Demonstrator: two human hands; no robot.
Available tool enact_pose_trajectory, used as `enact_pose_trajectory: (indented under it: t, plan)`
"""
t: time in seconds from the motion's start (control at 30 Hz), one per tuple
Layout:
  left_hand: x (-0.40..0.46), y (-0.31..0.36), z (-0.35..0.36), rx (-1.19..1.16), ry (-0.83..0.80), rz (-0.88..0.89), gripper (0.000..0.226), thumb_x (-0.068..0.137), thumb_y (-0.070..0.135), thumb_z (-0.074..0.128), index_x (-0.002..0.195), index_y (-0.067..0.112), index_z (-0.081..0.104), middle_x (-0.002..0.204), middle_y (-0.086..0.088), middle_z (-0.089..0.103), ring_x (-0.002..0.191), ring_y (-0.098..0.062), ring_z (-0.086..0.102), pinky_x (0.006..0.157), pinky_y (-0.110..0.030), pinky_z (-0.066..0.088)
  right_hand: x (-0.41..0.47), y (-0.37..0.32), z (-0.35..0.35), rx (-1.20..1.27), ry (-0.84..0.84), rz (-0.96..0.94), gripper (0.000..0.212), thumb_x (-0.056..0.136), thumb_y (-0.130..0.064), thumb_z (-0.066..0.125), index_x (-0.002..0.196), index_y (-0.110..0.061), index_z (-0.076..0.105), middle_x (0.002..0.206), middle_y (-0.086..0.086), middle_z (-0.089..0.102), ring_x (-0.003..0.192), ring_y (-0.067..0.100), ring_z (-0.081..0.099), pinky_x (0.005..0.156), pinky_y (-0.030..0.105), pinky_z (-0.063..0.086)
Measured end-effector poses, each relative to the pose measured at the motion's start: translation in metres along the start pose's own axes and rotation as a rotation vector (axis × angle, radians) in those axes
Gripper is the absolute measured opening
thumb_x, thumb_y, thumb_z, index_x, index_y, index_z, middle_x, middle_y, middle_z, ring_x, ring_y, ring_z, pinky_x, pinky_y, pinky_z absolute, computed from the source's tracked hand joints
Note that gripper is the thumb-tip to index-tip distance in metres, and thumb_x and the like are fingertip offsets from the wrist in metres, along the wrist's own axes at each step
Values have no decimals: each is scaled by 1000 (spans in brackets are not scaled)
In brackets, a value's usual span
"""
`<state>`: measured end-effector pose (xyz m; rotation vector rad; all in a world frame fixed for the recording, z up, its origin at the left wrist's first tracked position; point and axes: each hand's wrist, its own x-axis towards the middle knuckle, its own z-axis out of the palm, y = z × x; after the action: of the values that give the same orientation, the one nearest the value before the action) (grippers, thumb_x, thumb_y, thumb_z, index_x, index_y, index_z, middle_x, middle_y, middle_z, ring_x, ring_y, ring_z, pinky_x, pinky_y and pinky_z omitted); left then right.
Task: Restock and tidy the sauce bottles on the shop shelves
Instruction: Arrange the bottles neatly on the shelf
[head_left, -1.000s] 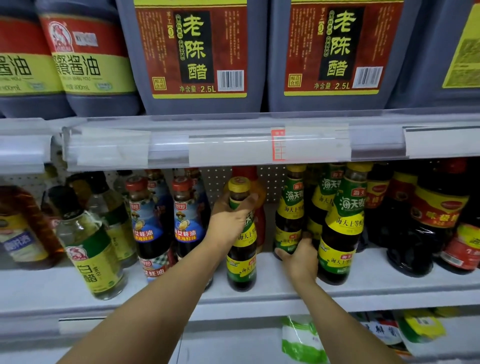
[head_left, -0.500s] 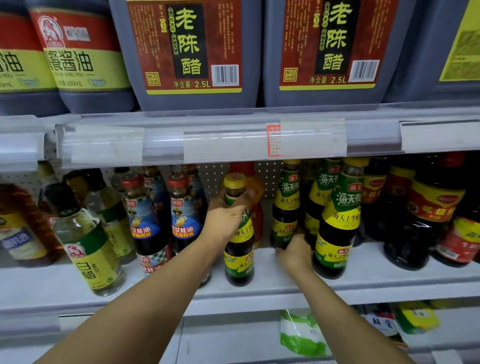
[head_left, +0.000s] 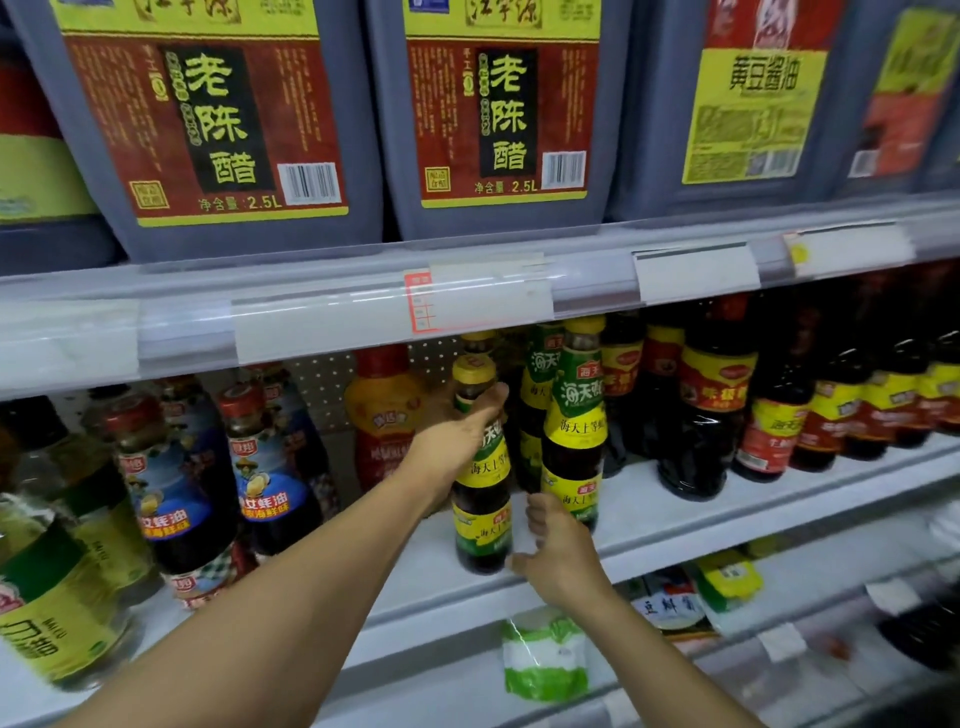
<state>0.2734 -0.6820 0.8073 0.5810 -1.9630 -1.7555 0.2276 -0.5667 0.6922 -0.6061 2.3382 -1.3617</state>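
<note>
A dark sauce bottle (head_left: 480, 525) with a yellow cap and a green-and-yellow label stands at the front edge of the white middle shelf (head_left: 675, 525). My left hand (head_left: 457, 434) grips its neck and shoulder from the left. My right hand (head_left: 553, 553) is at its base on the right, thumb touching the bottle low down, fingers loosely curled. A matching bottle (head_left: 574, 415) stands just to the right, with more of the same kind behind it.
Blue-labelled oyster sauce bottles (head_left: 265, 483) and a pale vinegar bottle (head_left: 57, 587) stand at the left. Red-and-yellow labelled dark bottles (head_left: 711, 405) fill the right. Big 2.5L jugs (head_left: 218, 119) sit on the upper shelf. Green and white packets (head_left: 545, 660) lie below.
The held bottle now stands further right, next to the matching bottles. My right hand has come off the rear bottle to the held bottle's base. The camera has swung right.
</note>
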Motion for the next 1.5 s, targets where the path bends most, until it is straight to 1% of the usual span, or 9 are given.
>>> enact_pose_trajectory:
  t: [0.07,0.17,0.33,0.43,0.53,0.67,1.03,1.27,1.5]
  plan:
    - [1,6,13,-37,-16,81,11,90,32,60,96,30,51,98,7,53,83,-5,58,61,-8,43,0,3,-1,22,10,-7,76,73,-1,77,137,-11,38,139,6,49,128,20,47,105,30,40]
    - [7,6,21,-70,-52,100,10,84,35,68,86,34,58,100,2,66,98,-20,66,90,-32,52,0,6,2,42,37,-36,73,70,3,75,133,-14,43,126,3,58,117,17,54,102,29,44]
    - [1,-9,8,-87,-81,50,12,91,32,57,97,40,51,104,3,66,91,-11,63,77,-28,51,0,12,14,57,92,-75,78,70,4,74,137,-15,42,125,2,60,115,18,56,102,35,45]
    - [-14,-42,-2,-94,-123,-86,23,98,38,41,117,26,47,124,0,58,102,-11,57,84,-29,47,2,14,16,81,120,-76,76,70,3,76,137,-15,44,124,2,62,116,19,57,101,39,46]
    - [-29,-78,-2,-103,-135,-239,41,98,45,30,128,17,39,123,1,51,97,-6,55,68,-22,44,5,16,20,78,148,-108,75,66,0,80,132,-19,49,118,0,65,110,20,61,97,42,49]
    - [-33,-87,4,-215,-168,-279,35,101,40,28,128,23,40,112,10,56,89,6,56,56,-15,50,10,21,25,85,184,-119,76,63,-3,82,130,-18,50,114,0,67,106,20,63,94,42,51]
    - [-23,-92,8,-343,-136,-341,22,101,40,29,109,33,49,118,12,54,105,-5,51,102,-39,35,12,20,31,-30,280,-120,68,65,-15,84,125,-18,53,110,1,68,100,23,64,84,42,54]
    - [-24,-92,11,-332,-71,-339,29,100,41,31,125,30,42,131,6,47,117,-10,43,110,-44,29,13,19,27,-71,262,-134,65,67,-15,83,124,-16,52,110,3,68,101,25,64,85,42,53]
    - [-35,-101,8,-154,77,-332,23,98,44,36,114,30,45,124,1,50,117,-14,45,99,-38,37,0,20,18,-126,232,-158,64,75,-17,76,131,-19,45,122,2,59,109,23,58,86,39,52]
